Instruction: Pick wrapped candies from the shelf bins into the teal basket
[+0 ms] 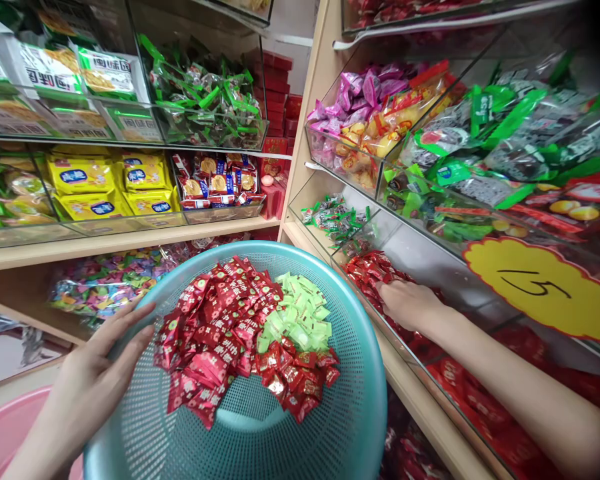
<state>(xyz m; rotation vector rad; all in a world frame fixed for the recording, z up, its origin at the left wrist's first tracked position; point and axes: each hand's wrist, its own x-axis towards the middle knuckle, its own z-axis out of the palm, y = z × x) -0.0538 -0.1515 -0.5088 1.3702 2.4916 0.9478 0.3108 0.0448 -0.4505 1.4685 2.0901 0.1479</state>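
Observation:
A teal mesh basket (pixel 363 373) takes up the lower middle. Inside lie dark red packets (pixel 220 320), pale green packets (pixel 300 310) and shiny red candies (pixel 297 377). My left hand (pixel 103 367) rests against the basket's left rim, fingers spread, holding nothing. On the right, my right hand (pixel 410 303) reaches into a clear shelf bin of red-wrapped candies (pixel 375 270); its fingers are curled down among the wrappers, and what they hold cannot be made out.
Clear bins with yellow packs (pixel 83 175), green-wrapped snacks (pixel 205 97) and purple candies (pixel 360 93) line the shelves. A yellow price tag (pixel 540 290) hangs at right. A pink tub (pixel 15 427) stands lower left, below a bag of colourful candies (pixel 110 280).

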